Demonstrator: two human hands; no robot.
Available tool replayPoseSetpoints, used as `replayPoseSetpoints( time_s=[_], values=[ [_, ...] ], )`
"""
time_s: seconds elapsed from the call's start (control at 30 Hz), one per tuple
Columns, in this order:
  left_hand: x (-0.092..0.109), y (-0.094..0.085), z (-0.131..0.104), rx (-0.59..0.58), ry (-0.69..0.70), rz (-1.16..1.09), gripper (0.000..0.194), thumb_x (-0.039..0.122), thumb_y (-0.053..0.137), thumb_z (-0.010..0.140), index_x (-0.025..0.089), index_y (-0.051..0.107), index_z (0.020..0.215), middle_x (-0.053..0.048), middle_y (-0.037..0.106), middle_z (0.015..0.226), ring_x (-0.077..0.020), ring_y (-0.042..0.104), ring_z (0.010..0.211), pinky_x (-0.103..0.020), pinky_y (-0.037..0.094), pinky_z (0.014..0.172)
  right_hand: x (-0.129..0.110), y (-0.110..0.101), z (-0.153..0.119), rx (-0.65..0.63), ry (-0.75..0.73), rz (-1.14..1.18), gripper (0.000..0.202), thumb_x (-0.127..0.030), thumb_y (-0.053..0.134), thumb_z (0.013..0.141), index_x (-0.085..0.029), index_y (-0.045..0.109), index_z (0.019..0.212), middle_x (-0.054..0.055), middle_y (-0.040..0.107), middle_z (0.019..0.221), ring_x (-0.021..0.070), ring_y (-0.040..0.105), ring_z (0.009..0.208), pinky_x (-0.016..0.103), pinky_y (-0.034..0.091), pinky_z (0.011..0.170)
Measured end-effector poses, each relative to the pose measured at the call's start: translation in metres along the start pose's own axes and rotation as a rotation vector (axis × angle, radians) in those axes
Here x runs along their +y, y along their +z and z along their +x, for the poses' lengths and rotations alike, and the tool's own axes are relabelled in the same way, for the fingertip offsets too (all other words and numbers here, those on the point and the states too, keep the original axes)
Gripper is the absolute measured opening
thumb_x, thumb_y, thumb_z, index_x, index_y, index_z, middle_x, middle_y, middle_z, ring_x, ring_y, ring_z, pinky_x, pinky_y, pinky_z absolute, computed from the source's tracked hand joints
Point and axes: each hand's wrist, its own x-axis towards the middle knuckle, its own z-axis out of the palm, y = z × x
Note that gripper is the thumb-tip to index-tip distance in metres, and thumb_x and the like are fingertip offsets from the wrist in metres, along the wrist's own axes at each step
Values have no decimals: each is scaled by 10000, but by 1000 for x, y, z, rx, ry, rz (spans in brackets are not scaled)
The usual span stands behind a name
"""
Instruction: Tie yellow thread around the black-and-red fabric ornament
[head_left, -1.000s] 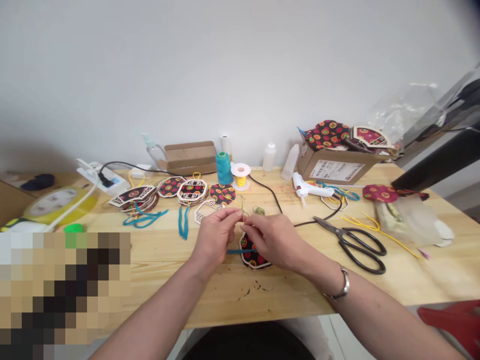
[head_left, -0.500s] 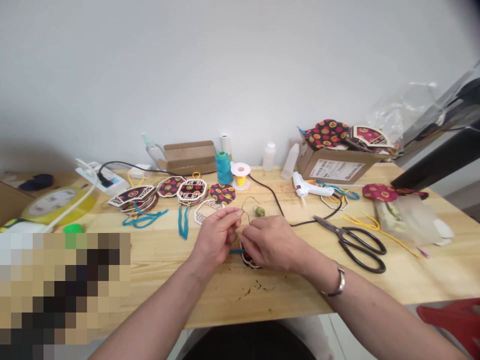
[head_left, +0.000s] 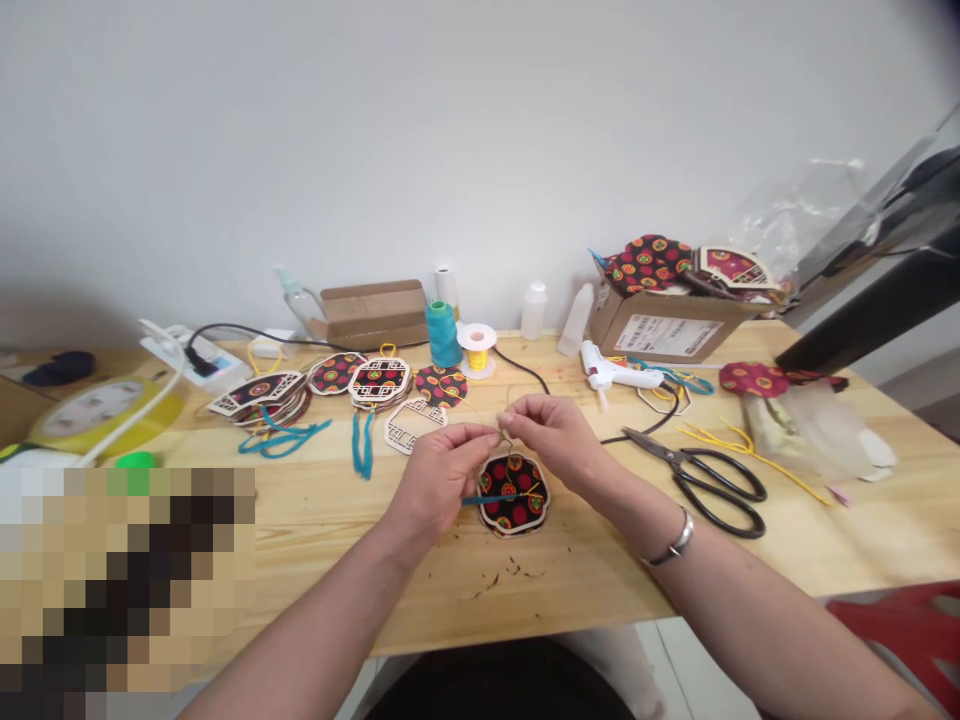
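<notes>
A scalloped piece (head_left: 514,515) of black fabric with red and orange circles, edged in pale wood, lies flat on the table below my hands. A teal cord (head_left: 491,498) crosses it and runs left under my left hand (head_left: 442,465). A thin olive thread (head_left: 509,440) rises over the piece to my fingertips. My left hand is closed, thumb and forefinger pinching that thread. Close beside it, my right hand (head_left: 551,432) is closed in a pinch on the same thread. A small yellow thread end (head_left: 532,490) shows on the fabric.
Scissors (head_left: 694,475) and a white glue gun (head_left: 619,372) lie to the right, near a cardboard box (head_left: 660,325) of fabric pieces. Behind stand a teal thread spool (head_left: 444,335) and a yellow thread spool (head_left: 478,350). Finished-looking ornaments (head_left: 380,382) lie left.
My right hand has lifted up and away from the piece, uncovering most of it. The green ball of thread behind is now hidden by my right hand. My left hand stays pinched.
</notes>
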Motion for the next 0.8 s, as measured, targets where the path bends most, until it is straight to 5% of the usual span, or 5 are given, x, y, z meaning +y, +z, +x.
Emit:
replayPoseSetpoints(
  time_s=[0.43,0.63,0.8],
  values=[
    [1,-1,-2,-27,45,25,219,323,749,601,132,697,694,59,450,407,-26,310,359,-169,200,350,5,-2,6,-37,3,209,266,-358,643,683,-149,520,572,-33,501,545,76,413,537,225,349,550],
    [-1,-1,-2,-6,58,25,196,308,732,621,127,683,679,65,432,390,-28,306,354,-170,208,355,3,-1,5,-145,189,426,328,-436,702,649,-140,562,630,-8,590,630,90,562,590,267,491,650],
    [0,0,-2,16,50,21,222,326,745,598,125,678,667,60,446,408,-33,315,369,-173,208,358,2,-2,3,-221,264,403,425,-551,616,717,-127,587,734,30,618,605,127,621,574,263,512,576]
  ],
)
